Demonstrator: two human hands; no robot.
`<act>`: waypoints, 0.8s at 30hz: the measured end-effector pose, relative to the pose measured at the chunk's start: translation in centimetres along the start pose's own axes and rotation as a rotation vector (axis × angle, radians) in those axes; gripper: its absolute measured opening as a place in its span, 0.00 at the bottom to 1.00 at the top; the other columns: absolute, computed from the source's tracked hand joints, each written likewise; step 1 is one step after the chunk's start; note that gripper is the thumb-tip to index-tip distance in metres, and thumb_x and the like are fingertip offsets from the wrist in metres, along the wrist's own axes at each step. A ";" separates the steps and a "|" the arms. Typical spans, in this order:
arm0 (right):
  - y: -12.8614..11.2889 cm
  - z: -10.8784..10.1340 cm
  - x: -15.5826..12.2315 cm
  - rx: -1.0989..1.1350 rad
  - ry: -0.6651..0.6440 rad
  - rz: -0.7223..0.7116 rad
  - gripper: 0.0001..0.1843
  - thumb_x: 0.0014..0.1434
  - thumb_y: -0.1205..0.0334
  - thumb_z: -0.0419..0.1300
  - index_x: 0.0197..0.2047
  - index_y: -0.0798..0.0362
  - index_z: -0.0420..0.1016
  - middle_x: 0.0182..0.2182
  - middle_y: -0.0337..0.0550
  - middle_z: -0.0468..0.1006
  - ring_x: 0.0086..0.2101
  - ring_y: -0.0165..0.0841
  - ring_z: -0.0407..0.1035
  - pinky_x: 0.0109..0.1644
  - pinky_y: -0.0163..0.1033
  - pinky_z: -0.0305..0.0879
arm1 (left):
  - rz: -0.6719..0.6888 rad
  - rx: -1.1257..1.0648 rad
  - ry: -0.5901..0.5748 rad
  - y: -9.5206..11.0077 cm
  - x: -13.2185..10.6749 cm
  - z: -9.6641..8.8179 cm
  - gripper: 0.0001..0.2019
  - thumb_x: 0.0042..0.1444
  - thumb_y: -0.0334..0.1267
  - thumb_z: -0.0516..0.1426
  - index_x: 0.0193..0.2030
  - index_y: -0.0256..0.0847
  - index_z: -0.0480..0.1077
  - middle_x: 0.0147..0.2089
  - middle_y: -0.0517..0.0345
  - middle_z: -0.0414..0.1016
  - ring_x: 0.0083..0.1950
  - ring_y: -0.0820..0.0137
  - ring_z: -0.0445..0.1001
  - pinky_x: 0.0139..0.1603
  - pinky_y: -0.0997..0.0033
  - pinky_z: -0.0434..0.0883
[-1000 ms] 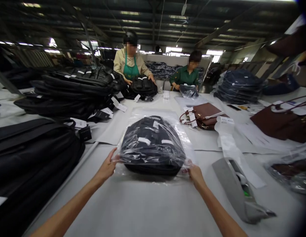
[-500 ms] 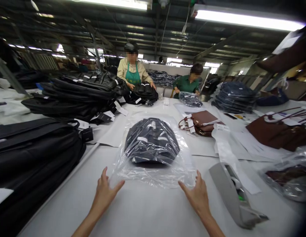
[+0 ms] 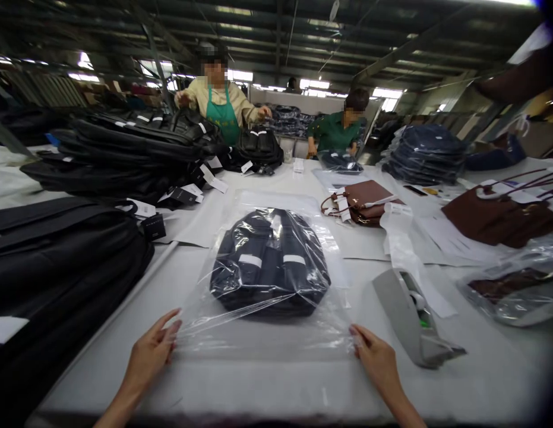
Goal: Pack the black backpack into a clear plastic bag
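A dark backpack with white wraps on its straps lies inside a clear plastic bag on the white table in front of me. My left hand pinches the near left corner of the plastic bag. At the near right corner, my right hand grips the bag's edge between thumb and fingers. The plastic is drawn taut between both hands, with creases running across it. The bag's near edge lies low, close to the tabletop.
A grey tape dispenser stands to the right, near a brown handbag. Black backpacks pile up on the left. Wrapped bags are stacked at the back right. Two co-workers stand across the table.
Both hands have gone from spread fingers to gripping the bag's near corners, moving outward. The plastic is stretched wider, and the backpack sits slightly nearer. The co-worker at left has raised both hands.
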State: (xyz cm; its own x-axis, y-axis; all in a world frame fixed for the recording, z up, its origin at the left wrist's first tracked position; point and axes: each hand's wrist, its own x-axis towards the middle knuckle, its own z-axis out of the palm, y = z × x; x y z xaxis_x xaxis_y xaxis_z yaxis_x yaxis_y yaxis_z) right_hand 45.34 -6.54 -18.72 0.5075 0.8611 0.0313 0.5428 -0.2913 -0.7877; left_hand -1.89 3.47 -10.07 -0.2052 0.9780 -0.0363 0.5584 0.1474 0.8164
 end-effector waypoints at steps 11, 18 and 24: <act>1.2 -0.4 -2.8 -0.168 0.327 -0.482 0.16 0.61 0.49 0.53 0.36 0.53 0.72 0.29 0.40 0.77 0.28 0.30 0.71 0.35 0.33 0.66 | 0.078 0.113 0.207 -2.5 -4.8 -0.9 0.21 0.48 0.60 0.54 0.38 0.45 0.66 0.23 0.65 0.72 0.22 0.69 0.71 0.26 0.74 0.70; 1.7 -0.9 -3.1 -0.436 0.438 -0.750 0.15 0.61 0.57 0.57 0.47 0.57 0.72 0.36 0.49 0.75 0.37 0.38 0.70 0.44 0.44 0.65 | 0.419 0.466 0.308 -4.0 -4.9 -1.3 0.20 0.55 0.57 0.50 0.42 0.43 0.68 0.30 0.58 0.72 0.30 0.66 0.73 0.34 0.69 0.70; -0.2 -1.5 -2.9 -0.507 0.360 -0.953 0.15 0.58 0.68 0.59 0.49 0.52 0.71 0.36 0.46 0.75 0.37 0.36 0.70 0.45 0.46 0.63 | 1.030 0.770 0.355 -1.6 -4.9 -0.1 0.17 0.58 0.40 0.56 0.55 0.47 0.64 0.46 0.48 0.69 0.39 0.62 0.71 0.43 0.58 0.65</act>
State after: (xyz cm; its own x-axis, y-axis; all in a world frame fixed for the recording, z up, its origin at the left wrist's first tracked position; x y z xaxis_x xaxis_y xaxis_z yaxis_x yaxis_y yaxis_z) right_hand 44.81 -9.58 -17.72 -0.1383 0.6763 0.7235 0.9771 0.2123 -0.0117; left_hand -1.83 -1.56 -11.12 0.4506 0.6187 0.6436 0.8686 -0.4704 -0.1558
